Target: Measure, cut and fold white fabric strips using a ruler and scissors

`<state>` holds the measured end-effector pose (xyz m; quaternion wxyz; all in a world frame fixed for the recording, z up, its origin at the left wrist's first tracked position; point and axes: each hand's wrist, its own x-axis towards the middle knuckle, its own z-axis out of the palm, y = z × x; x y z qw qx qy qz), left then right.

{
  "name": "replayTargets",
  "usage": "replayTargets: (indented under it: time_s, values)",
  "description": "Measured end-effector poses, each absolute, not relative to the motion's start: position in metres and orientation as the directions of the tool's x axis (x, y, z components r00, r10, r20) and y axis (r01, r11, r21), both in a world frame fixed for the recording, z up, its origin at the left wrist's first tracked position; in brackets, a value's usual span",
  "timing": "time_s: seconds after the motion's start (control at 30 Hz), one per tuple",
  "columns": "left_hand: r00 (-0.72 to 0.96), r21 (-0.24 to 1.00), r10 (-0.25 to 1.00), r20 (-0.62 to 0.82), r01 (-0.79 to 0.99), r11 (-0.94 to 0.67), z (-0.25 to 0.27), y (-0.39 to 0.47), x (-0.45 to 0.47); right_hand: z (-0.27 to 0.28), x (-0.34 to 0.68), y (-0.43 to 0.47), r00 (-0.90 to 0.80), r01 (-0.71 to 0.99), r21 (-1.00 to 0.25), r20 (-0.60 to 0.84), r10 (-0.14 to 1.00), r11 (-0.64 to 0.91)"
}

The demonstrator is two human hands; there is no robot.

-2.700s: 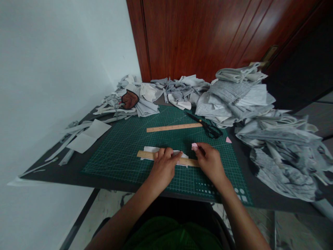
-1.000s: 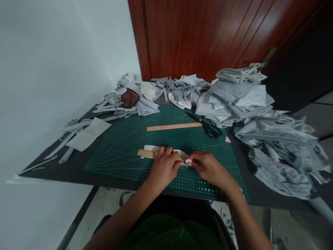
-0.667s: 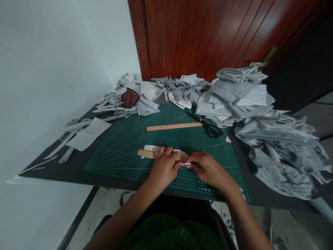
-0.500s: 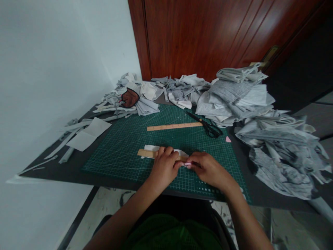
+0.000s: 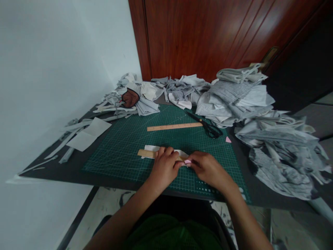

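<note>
Near the front of the green cutting mat (image 5: pixel 117 146), a wooden ruler (image 5: pixel 146 153) lies over a small piece of white cloth (image 5: pixel 151 147). My left hand (image 5: pixel 165 163) holds the ruler down, its fingers bent over the far side and the thumb at the near edge. In my right hand (image 5: pixel 205 167) a piece of pink tailor's chalk (image 5: pixel 187 161) is pinched between thumb and fingers, at the ruler's right end. That end and part of the cloth are hidden by my hands.
A second wooden ruler (image 5: pixel 174 126) lies farther back, touching black scissors (image 5: pixel 208 126). Another pink chalk piece (image 5: pixel 228 139) sits at the mat's right edge. Grey fabric piles (image 5: pixel 234 100) stand at right, scraps (image 5: pixel 179 88) at the back, and a pale folded sheet (image 5: pixel 88 133) at left.
My right hand has shifted slightly away from me with the chalk, which now shows nearer the ruler's edge. The left hand, ruler and cloth stay in place.
</note>
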<state>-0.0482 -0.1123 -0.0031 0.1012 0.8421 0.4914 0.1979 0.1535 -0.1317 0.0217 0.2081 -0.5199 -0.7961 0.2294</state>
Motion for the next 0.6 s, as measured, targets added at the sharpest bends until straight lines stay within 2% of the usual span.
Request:
replayTargets:
  time_s: [0.07,0.17,0.4,0.5,0.6]
  values:
    - [0.438,0.363,0.866,0.240,0.787,-0.498,-0.004,-0.112,-0.048,0.023,0.154,-0.133,-0.396,0.733,-0.572,0.079,0.915,0.367]
    - [0.440,0.359,0.867,0.234,0.789,-0.498,-0.005,-0.112,-0.048,0.025,0.158,-0.134,-0.398,0.700,-0.622,0.070,0.915,0.352]
    - [0.449,0.370,0.862,0.235,0.779,-0.507,-0.002,-0.112,-0.048,0.025,0.170,-0.126,-0.157,0.649,-0.706,0.243,0.957,0.285]
    - [0.455,0.361,0.856,0.244,0.777,-0.516,-0.001,-0.113,-0.048,0.022,0.171,-0.124,-0.117,0.639,-0.733,0.207,0.971,0.233]
    - [0.470,0.347,0.852,0.230,0.779,-0.523,0.002,-0.112,-0.049,0.023,0.169,-0.125,-0.150,0.629,-0.744,0.169,0.974,0.226]
